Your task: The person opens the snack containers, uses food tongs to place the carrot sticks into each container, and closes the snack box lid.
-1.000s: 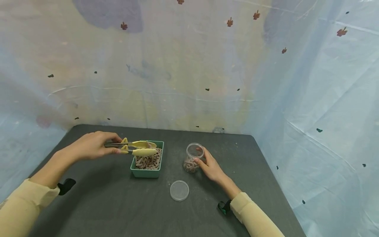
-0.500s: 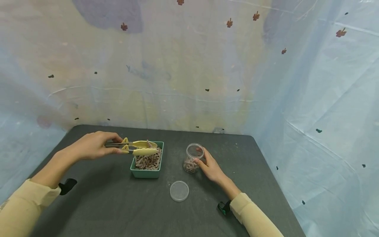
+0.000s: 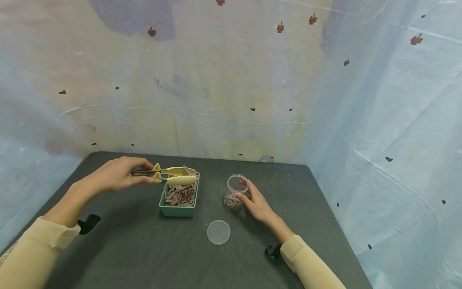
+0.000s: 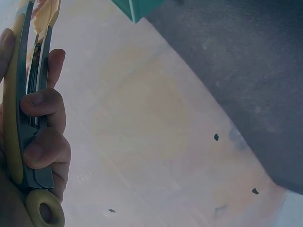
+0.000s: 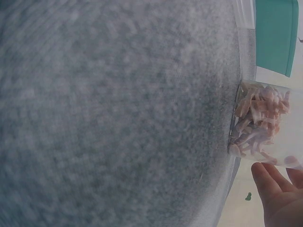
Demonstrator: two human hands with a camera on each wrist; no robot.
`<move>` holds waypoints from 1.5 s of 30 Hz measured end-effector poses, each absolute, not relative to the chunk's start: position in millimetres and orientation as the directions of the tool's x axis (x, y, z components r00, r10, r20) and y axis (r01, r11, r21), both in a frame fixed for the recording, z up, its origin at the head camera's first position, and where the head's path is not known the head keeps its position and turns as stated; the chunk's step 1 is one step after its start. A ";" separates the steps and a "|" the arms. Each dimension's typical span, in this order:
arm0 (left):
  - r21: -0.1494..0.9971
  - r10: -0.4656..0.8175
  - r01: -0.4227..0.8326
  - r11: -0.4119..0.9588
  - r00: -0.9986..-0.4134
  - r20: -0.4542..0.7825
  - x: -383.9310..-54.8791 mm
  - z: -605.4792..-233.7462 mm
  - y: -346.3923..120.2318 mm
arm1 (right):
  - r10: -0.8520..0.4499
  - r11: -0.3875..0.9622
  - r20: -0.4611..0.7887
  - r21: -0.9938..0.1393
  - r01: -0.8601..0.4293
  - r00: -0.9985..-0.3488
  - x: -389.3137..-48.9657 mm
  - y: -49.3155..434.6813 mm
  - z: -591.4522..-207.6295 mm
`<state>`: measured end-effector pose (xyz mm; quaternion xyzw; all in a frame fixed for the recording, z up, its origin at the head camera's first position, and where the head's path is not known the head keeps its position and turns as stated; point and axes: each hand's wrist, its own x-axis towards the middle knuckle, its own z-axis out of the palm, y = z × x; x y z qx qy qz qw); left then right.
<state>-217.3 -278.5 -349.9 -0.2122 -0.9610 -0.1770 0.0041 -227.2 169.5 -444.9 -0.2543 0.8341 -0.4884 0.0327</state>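
Observation:
My left hand [image 3: 120,173] grips yellow-and-metal tongs [image 3: 182,180], its fingers curled round the handle in the left wrist view. Between the tong tips sits a small grey-brown piece [image 3: 187,171]. The tips are over the far part of a green rectangular tub [image 3: 178,212], which holds many grey-brown strips [image 3: 180,196]. To the right, my right hand [image 3: 257,203] holds a clear plastic jar [image 3: 237,182] upright on the table, thumb and fingers round its side. Similar strips [image 5: 259,120] fill the lower part of the jar in the right wrist view.
A clear round lid [image 3: 218,233] lies on the dark table [image 3: 173,257] in front of the jar. Behind and at the sides hang printed plastic sheets [image 3: 216,100]. The table's far edge runs just behind the tub.
My left hand and the tongs have shifted slightly up and to the right over the tub, carrying the piece along. The right hand and jar have stayed put.

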 end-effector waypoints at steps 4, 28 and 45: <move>0.354 0.408 0.411 0.840 -0.909 0.086 -219.7 -347.3 -274.0 | -0.453 0.395 0.192 -0.832 -0.389 -0.870 -226.8 169.0 -443.2; 0.443 0.488 0.491 0.750 -0.863 0.130 -237.3 -334.5 -222.8 | -0.415 0.399 0.192 -0.840 -0.368 -0.889 -225.7 164.7 -443.6; 0.495 0.571 0.561 0.663 -0.807 0.150 -252.2 -335.3 -172.9 | -0.426 0.413 0.179 -0.833 -0.367 -0.887 -227.8 167.1 -444.3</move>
